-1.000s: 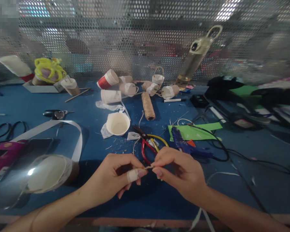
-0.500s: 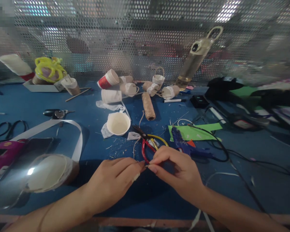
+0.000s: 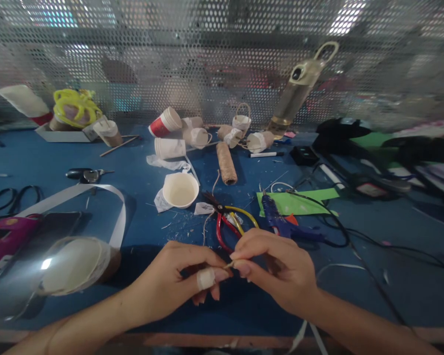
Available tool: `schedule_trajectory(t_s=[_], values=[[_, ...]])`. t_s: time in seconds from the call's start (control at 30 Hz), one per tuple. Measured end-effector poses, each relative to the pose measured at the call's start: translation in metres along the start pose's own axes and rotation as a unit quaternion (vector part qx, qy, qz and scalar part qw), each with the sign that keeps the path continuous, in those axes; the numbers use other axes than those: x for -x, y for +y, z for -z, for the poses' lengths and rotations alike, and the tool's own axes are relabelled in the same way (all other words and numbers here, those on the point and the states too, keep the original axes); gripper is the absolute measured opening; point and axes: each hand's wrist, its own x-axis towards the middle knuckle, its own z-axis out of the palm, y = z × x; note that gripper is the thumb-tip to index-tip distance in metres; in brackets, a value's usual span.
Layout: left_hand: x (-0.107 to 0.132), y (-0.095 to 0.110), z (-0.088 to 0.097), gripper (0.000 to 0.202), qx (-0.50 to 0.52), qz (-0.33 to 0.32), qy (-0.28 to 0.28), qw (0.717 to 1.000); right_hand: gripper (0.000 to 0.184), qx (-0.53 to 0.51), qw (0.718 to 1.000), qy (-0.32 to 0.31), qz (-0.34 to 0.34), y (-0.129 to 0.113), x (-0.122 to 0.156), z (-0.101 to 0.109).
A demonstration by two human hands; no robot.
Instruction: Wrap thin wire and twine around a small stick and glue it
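Between my two hands a short bit of twine [image 3: 229,265] shows, pinched from both sides. My left hand [image 3: 185,276], with a bandage on its thumb [image 3: 206,279], grips one end. The other end sits between the thumb and index finger of my right hand [image 3: 274,264]. Just beyond the fingertips lie pliers [image 3: 221,209] with one red and one yellow handle. A twine strand runs from the twine roll [image 3: 227,165] past the pliers toward my left hand; whether it joins the held piece is hidden.
A white paper cup [image 3: 181,190] stands left of the pliers. Right lie a blue glue gun [image 3: 281,217], green paper [image 3: 314,201] and black cables. At left are a twine-rimmed cup [image 3: 74,264], white ribbon [image 3: 120,217] and a pink glue gun [image 3: 13,236]. Small cups and a bottle [image 3: 294,93] line the back.
My left hand has rolled so that its bandaged thumb faces up. Both hands have come slightly lower, and a bit of twine shows more plainly between the fingertips.
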Motion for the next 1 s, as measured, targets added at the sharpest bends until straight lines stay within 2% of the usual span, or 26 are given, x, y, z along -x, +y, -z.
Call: schedule_trajectory(t_s=[0.07, 0.13, 0.2, 0.23, 0.27, 0.3, 0.33, 0.43, 0.47, 0.53, 0.57, 0.7, 0.8, 0.9, 0.93, 1.0], values=[[0.001, -0.002, -0.001, 0.018, -0.061, -0.056, 0.037, 0.996, 0.014, 0.0, 1.0, 0.01, -0.007, 0.001, 0.001, -0.002], [0.002, -0.006, -0.001, 0.013, -0.176, -0.159, 0.089, 0.967, 0.015, 0.006, 1.0, 0.02, -0.013, 0.001, 0.002, -0.004], [0.003, -0.01, 0.0, 0.008, -0.312, -0.265, 0.141, 0.901, 0.015, 0.014, 0.999, 0.03, -0.012, 0.0, 0.002, -0.006], [0.003, -0.011, 0.0, 0.008, -0.365, -0.3, 0.159, 0.867, 0.016, 0.015, 0.999, 0.031, -0.01, 0.0, 0.002, -0.006], [0.003, -0.012, 0.0, 0.008, -0.395, -0.318, 0.168, 0.845, 0.016, 0.016, 0.999, 0.031, -0.008, -0.001, 0.002, -0.006], [0.003, -0.012, 0.001, 0.009, -0.399, -0.317, 0.166, 0.844, 0.017, 0.016, 0.999, 0.029, -0.007, -0.002, 0.001, -0.006], [0.003, -0.011, 0.001, 0.01, -0.377, -0.3, 0.151, 0.863, 0.017, 0.015, 1.0, 0.026, -0.005, -0.003, 0.0, -0.006], [0.002, -0.006, 0.003, 0.021, -0.21, -0.173, 0.033, 0.962, 0.018, 0.006, 1.0, 0.012, 0.005, -0.004, -0.001, -0.003], [0.001, -0.004, 0.004, 0.026, -0.142, -0.124, -0.016, 0.982, 0.019, -0.002, 1.0, 0.006, 0.01, -0.004, -0.002, -0.002], [0.002, -0.002, 0.004, 0.031, -0.026, -0.048, -0.084, 0.995, 0.02, -0.019, 1.0, -0.01, 0.019, -0.003, -0.002, -0.001], [0.003, -0.002, 0.004, 0.03, 0.018, -0.022, -0.096, 0.995, 0.02, -0.026, 0.999, -0.016, 0.02, -0.003, -0.001, -0.001], [0.003, -0.002, 0.001, 0.023, 0.099, 0.029, -0.055, 0.993, 0.012, -0.043, 0.999, -0.011, 0.005, -0.001, -0.001, -0.001], [0.001, -0.003, 0.0, 0.021, 0.076, 0.018, -0.016, 0.997, 0.009, -0.062, 0.998, -0.002, -0.018, -0.001, 0.0, -0.004], [0.001, -0.005, 0.0, 0.019, -0.052, -0.072, 0.037, 0.995, 0.009, -0.058, 0.998, 0.01, -0.027, -0.002, 0.0, -0.007], [0.001, -0.007, 0.0, 0.018, -0.124, -0.123, 0.063, 0.983, 0.01, -0.049, 0.998, 0.014, -0.028, -0.002, 0.0, -0.007], [0.003, -0.011, 0.0, 0.015, -0.281, -0.239, 0.113, 0.922, 0.012, -0.021, 0.999, 0.023, -0.022, -0.004, 0.0, -0.008]])
